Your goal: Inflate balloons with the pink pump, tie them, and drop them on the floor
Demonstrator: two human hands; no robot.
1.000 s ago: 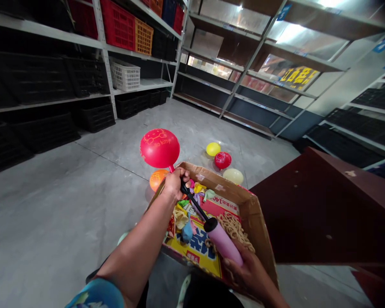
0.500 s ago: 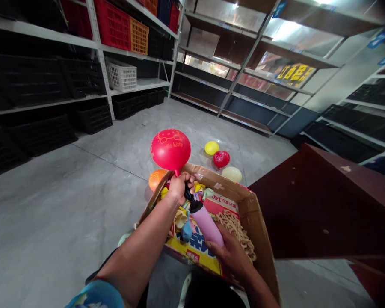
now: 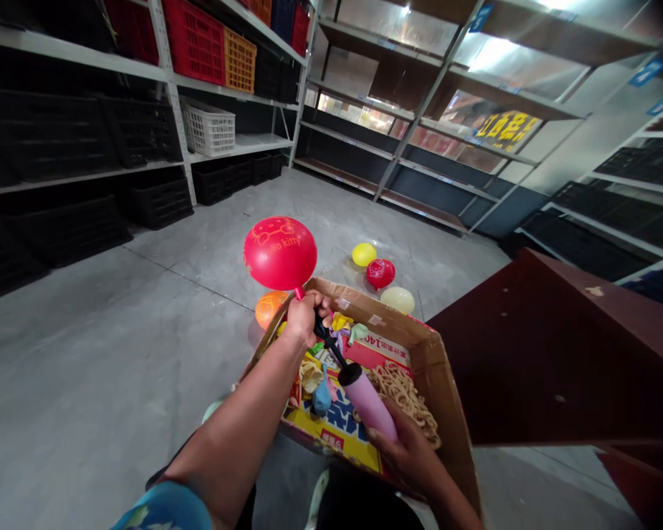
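A red balloon (image 3: 281,254) with printed lettering stands puffed up above my left hand (image 3: 303,318). That hand is closed around the balloon's neck and the black end of a hand pump. My right hand (image 3: 403,445) grips the pump's pink barrel (image 3: 369,405); a black rod shows between barrel and black end. Both hands are over a cardboard box (image 3: 439,361). Inside it lie several limp balloons (image 3: 321,396) in blue, yellow and green, and a heap of tan cord-like strands (image 3: 403,397).
Beyond the box, a yellow balloon (image 3: 364,255), a smaller red balloon (image 3: 381,274) and a pale balloon (image 3: 398,299) lie on the floor. An orange balloon (image 3: 269,309) rests by the box's left side. A dark red panel (image 3: 552,353) stands right; shelves with crates (image 3: 207,129) line the walls.
My right hand has drawn the pump's barrel down and right, baring more of the rod. The red balloon has shifted left and looks slightly bigger.
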